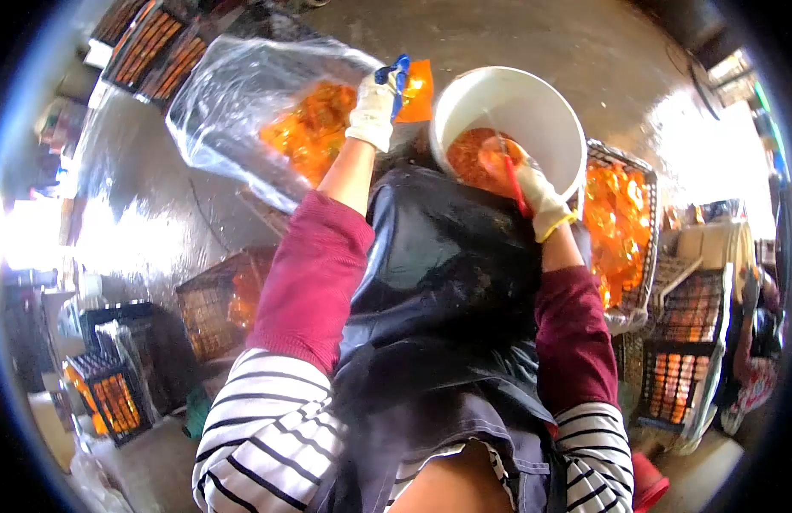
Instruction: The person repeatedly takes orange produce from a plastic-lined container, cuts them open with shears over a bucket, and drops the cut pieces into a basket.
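Observation:
My left hand (373,113), in a white work glove with blue at the fingers, is closed at the edge of a shiny orange plastic pouch (420,92). Below and left of it, a clear plastic bag (229,107) lies wide, with orange packets (315,128) inside. My right hand (543,203), also in a white glove with a yellow cuff, grips a red-handled scoop (522,192) at the near rim of a white bucket (562,115). The scoop's end is inside the bucket, over a reddish-orange chunky mixture (473,158). Its exact shape is blurred.
A black crate (644,231) full of orange packets stands right of the bucket. More crates are at the lower right (674,385), lower left (114,398) and upper left (152,51). A dark apron (447,274) covers my lap. The floor looks wet.

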The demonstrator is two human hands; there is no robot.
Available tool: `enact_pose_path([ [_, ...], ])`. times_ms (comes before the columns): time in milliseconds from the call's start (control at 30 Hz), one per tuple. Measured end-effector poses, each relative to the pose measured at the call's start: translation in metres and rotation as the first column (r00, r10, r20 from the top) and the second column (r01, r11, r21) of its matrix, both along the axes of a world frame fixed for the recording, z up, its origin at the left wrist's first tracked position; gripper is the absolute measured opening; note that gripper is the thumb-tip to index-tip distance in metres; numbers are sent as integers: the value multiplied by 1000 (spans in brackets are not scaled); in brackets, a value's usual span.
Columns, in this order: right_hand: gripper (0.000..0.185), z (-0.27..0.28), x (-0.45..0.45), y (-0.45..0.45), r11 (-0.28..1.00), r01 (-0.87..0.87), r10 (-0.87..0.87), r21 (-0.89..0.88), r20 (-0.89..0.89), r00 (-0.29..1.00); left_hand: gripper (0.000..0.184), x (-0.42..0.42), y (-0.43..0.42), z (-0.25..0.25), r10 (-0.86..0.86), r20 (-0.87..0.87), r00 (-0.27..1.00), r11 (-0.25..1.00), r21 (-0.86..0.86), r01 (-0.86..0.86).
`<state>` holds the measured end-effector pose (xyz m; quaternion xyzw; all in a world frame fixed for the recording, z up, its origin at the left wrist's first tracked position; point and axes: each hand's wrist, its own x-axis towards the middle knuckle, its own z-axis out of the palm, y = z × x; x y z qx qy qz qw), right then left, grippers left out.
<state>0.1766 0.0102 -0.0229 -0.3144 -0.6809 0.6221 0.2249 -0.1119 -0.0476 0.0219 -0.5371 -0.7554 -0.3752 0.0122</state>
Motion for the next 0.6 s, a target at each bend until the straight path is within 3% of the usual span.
enact_pose_path([
  [33, 24, -6, -3, 1, 995, -1, 3, 96, -22, 1000, 42, 21, 12, 5, -71, -1, 997, 971, 227, 69],
  [100, 23, 8, 1, 0, 1000, 25, -26, -16, -53, 998, 44, 60, 28, 26, -11, 340, 940, 1000, 18, 5],
  [133, 23, 20, 3, -2, 997, 33, -38, -74, -70, 997, 44, 69, 35, 22, -72, 425, 902, 997, 26, 67],
  [233, 35, 19, 15, 4, 996, 4, -15, 90, 120, 993, 45, 84, 47, 1, -153, 459, 875, 983, -23, 184],
  [267, 35, 11, 17, 8, 984, -7, -13, 176, 108, 994, 48, 84, 49, -10, -216, 474, 854, 973, 30, 229],
  [367, 36, 21, 21, 2, 975, 60, -116, 212, 260, 959, 47, 90, 46, -22, -170, 633, 756, 984, 66, 167],
  [400, 37, 31, 23, -1, 971, 54, -138, 233, 363, 922, 49, 97, 37, -2, -127, 717, 685, 983, 0, 183],
  [500, 32, 58, 18, -6, 981, 25, -109, 195, 433, 895, 53, 96, 43, -7, -125, 795, 594, 990, 61, 128],
  [533, 31, 53, 16, -3, 972, 85, -168, 220, 395, 903, 56, 102, 49, -14, -210, 945, 250, 977, 214, 12],
  [567, 30, 41, 14, 1, 958, 147, -229, 244, 353, 907, 51, 94, 51, -17, -304, 953, 11, 951, 302, 71],
  [600, 29, 30, 15, 6, 952, 184, -260, 246, 326, 909, 51, 99, 45, -9, -314, 946, -84, 941, 321, 102],
])
